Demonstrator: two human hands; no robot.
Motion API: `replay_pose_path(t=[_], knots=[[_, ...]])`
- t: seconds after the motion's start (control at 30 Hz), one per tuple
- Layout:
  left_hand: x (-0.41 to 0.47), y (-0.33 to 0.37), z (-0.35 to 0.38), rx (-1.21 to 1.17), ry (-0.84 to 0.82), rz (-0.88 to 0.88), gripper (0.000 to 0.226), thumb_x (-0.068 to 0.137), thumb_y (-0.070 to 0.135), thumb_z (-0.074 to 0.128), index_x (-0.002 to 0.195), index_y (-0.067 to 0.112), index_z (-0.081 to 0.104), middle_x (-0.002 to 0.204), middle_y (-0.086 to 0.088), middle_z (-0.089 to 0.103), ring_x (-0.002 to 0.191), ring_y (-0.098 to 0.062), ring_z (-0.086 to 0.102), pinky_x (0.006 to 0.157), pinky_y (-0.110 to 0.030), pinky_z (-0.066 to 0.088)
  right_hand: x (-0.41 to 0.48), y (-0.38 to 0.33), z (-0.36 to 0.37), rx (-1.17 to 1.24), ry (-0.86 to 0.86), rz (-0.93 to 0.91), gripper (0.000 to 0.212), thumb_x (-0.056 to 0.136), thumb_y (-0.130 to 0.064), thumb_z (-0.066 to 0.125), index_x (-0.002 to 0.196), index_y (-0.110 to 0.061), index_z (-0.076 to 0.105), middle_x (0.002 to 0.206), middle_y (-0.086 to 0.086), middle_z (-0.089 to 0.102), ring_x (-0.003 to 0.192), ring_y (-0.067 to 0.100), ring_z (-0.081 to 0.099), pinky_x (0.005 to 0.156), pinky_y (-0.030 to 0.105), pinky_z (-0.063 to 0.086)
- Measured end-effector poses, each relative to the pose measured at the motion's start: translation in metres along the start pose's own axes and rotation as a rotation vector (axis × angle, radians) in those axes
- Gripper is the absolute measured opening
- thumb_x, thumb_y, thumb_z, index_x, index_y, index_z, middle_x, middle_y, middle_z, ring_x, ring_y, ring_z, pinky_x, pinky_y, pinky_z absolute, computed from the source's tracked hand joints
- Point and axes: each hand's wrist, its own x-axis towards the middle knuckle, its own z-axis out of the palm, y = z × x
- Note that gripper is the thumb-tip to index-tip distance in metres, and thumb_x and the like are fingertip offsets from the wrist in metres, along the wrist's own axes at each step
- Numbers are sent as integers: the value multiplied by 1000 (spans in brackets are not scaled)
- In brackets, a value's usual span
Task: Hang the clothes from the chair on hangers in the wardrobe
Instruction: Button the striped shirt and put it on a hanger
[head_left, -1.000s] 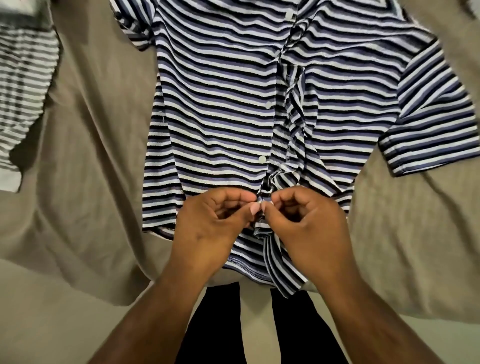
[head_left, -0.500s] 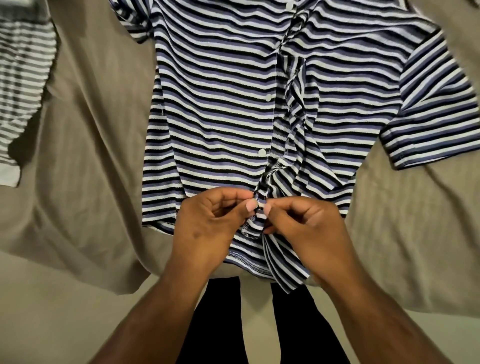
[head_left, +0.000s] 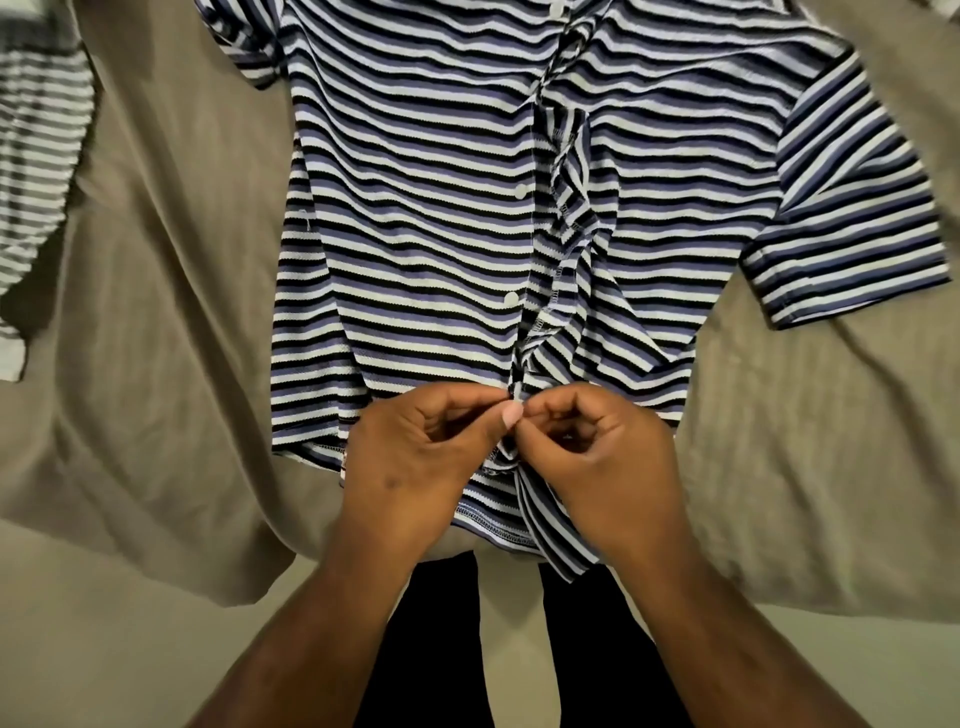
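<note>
A short-sleeved striped shirt (head_left: 415, 218) in blue, black and white lies flat on a tan bedsheet (head_left: 166, 291), collar away from me. Its button placket runs down the middle, rumpled and partly open, with white buttons showing. My left hand (head_left: 415, 457) and my right hand (head_left: 597, 457) meet at the placket near the hem. Each pinches the fabric edge between thumb and fingers at a low button. No hanger or wardrobe is in view.
A second striped garment (head_left: 36, 156), grey and white, lies on the sheet at the far left. The bed's edge runs across the lower part of the view, with pale floor (head_left: 104, 649) below it and my dark-clad legs (head_left: 431, 649) against it.
Both hands stay pinched at the same low button. The shirt's lower front has bunched up a little more around them, and the view has shifted slightly.
</note>
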Motion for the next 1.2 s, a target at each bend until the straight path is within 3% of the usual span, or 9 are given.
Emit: replay_pose_path(t=[0.27,0.4,0.5,0.57,0.63,0.77,0.87,1.0,1.2], knots=[[-4,-8,8,183,124,112,8,85,19,79,86,26,76,78,18,75,74,3,72,72,-16,57,-9,-1,4,-128,47,-43,6,84,-25,81,89,-29,80,77,-22,73,72,-4,70,66,12,55],[-5,-18,10,240,150,153,8,84,21,79,86,27,76,77,18,75,72,0,72,73,-30,62,-13,4,7,-371,111,-232,4,86,-23,80,89,-26,79,77,-13,72,75,-2,66,63,1,44],[-5,-23,11,218,129,126,7,83,23,79,86,28,75,77,16,75,73,-4,73,74,-39,63,-12,9,9,-501,166,-389,6,83,-17,81,86,-20,77,78,-7,69,64,6,61,61,9,46],[-4,-23,12,206,125,115,8,84,21,79,85,27,75,77,16,75,73,-4,73,74,-37,62,-12,11,9,-479,183,-411,6,83,-14,80,85,-19,77,78,-8,69,66,6,61,61,10,46],[-2,-22,12,173,147,94,9,84,17,79,85,25,75,77,15,75,72,-3,73,72,-30,61,-14,8,10,-285,173,-254,7,84,-14,79,83,-20,78,76,-9,71,67,5,65,60,9,46],[1,-22,10,-54,131,9,3,88,14,76,90,15,76,81,3,77,75,-11,74,68,-19,55,-16,-1,22,644,94,392,13,86,-6,74,76,-12,79,66,7,69,59,15,62,60,25,55],[0,-25,6,-191,79,-13,9,88,11,74,97,9,75,87,-4,77,80,-15,74,72,-19,55,-11,0,24,990,-13,633,9,77,-7,73,70,-11,77,68,7,64,57,12,58,55,23,54],[1,-34,1,-194,40,-15,13,88,16,74,100,13,74,89,-5,77,81,-14,72,73,-19,55,-5,7,17,978,-135,660,4,80,-6,71,81,-6,75,72,7,65,59,11,59,56,22,55],[2,-42,-5,9,-66,22,21,85,26,76,105,27,72,93,3,74,89,-12,72,80,-23,56,-2,18,6,477,-169,455,9,92,-10,70,92,-8,79,78,13,71,69,21,65,70,33,57]])
